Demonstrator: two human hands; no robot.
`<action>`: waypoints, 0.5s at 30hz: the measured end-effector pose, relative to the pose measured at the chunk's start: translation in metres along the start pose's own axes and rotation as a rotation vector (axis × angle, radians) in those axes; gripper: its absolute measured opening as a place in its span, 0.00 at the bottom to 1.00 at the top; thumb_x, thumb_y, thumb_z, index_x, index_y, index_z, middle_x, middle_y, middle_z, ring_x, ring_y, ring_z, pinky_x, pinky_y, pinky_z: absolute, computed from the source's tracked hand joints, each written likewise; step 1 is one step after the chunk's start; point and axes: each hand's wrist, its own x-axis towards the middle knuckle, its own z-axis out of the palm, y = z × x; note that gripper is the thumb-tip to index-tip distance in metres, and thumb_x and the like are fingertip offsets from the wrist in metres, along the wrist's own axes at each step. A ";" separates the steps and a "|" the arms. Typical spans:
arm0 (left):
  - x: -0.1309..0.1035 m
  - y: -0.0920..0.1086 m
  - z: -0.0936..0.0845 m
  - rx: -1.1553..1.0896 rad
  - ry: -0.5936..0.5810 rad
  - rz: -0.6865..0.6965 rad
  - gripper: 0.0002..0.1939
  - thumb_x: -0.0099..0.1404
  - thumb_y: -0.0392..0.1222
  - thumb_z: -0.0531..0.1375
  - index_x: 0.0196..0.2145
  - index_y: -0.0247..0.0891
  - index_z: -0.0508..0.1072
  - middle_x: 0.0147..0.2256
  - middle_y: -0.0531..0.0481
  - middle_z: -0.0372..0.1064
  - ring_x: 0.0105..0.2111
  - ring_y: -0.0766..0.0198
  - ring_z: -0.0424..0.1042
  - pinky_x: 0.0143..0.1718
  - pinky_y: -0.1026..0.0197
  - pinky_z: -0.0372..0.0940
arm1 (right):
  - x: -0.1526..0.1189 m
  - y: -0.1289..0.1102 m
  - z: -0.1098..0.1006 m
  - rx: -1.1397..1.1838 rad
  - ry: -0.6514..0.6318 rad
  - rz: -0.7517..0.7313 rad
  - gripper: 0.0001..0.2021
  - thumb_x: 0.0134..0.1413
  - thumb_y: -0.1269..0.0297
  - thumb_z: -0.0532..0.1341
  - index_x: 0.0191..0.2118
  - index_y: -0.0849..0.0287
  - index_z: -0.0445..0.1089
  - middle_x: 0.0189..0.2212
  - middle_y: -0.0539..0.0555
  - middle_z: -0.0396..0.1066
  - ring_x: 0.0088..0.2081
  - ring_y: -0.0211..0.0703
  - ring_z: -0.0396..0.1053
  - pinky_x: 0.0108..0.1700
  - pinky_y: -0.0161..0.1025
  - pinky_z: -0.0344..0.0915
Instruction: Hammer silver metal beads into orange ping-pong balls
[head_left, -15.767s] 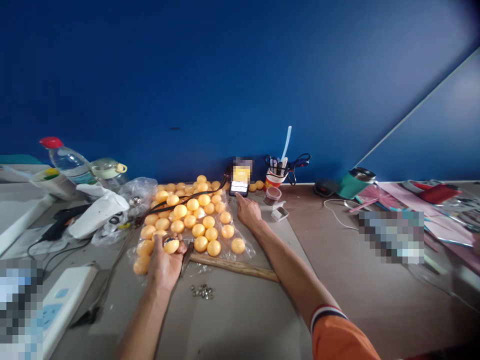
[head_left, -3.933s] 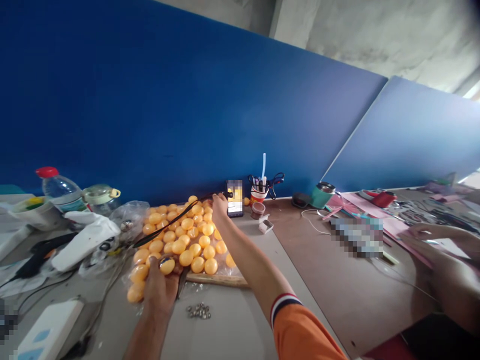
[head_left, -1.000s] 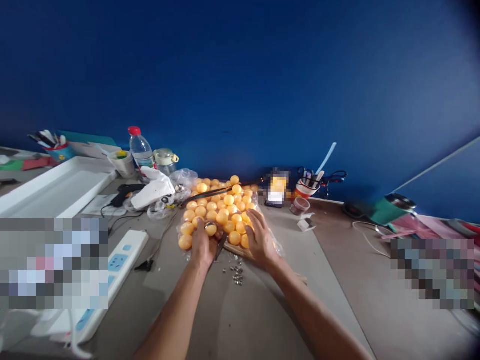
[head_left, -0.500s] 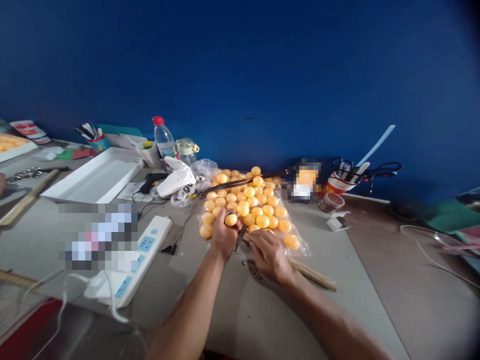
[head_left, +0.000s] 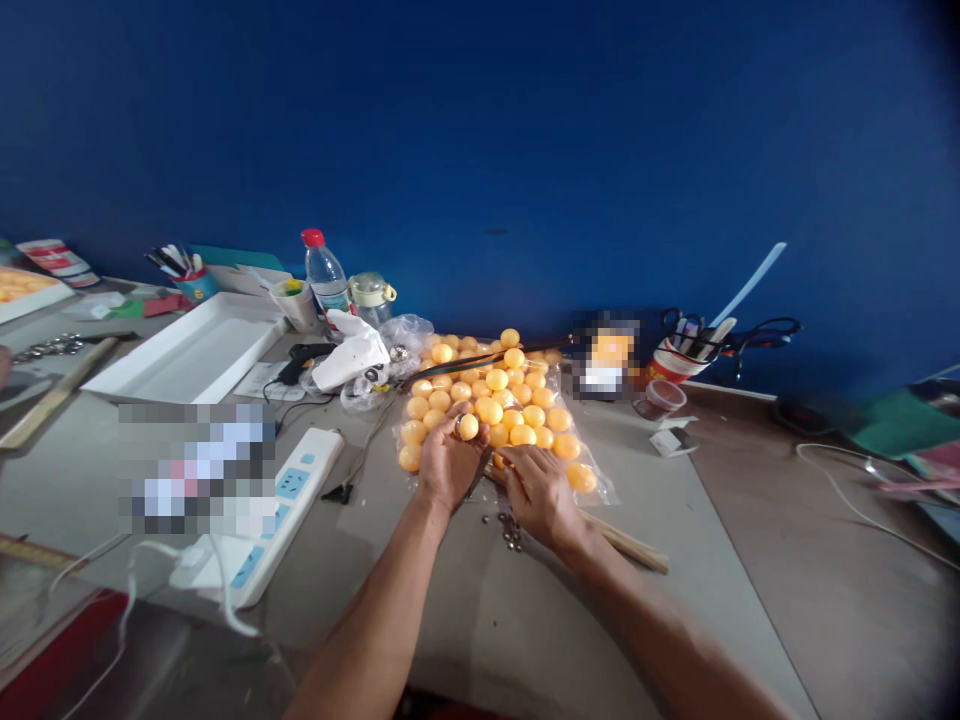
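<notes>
A grey desk spreads below a blue partition. On it lies a batch of orange balls with clear plastic around them. A wooden-handled tool lies along their near edge, passing under the right hand, whose fingers bend narrowly; whether they grip anything is unclear. The left hand curls round one orange ball, held upward. Small metal pieces lie just beside the right hand.
</notes>
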 end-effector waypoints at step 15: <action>0.002 0.001 -0.006 0.050 -0.006 -0.019 0.08 0.63 0.38 0.59 0.41 0.36 0.72 0.32 0.48 0.70 0.29 0.65 0.71 0.33 0.63 0.67 | -0.004 0.006 0.003 -0.006 -0.002 0.012 0.11 0.62 0.71 0.55 0.44 0.60 0.73 0.33 0.58 0.76 0.35 0.48 0.73 0.38 0.44 0.68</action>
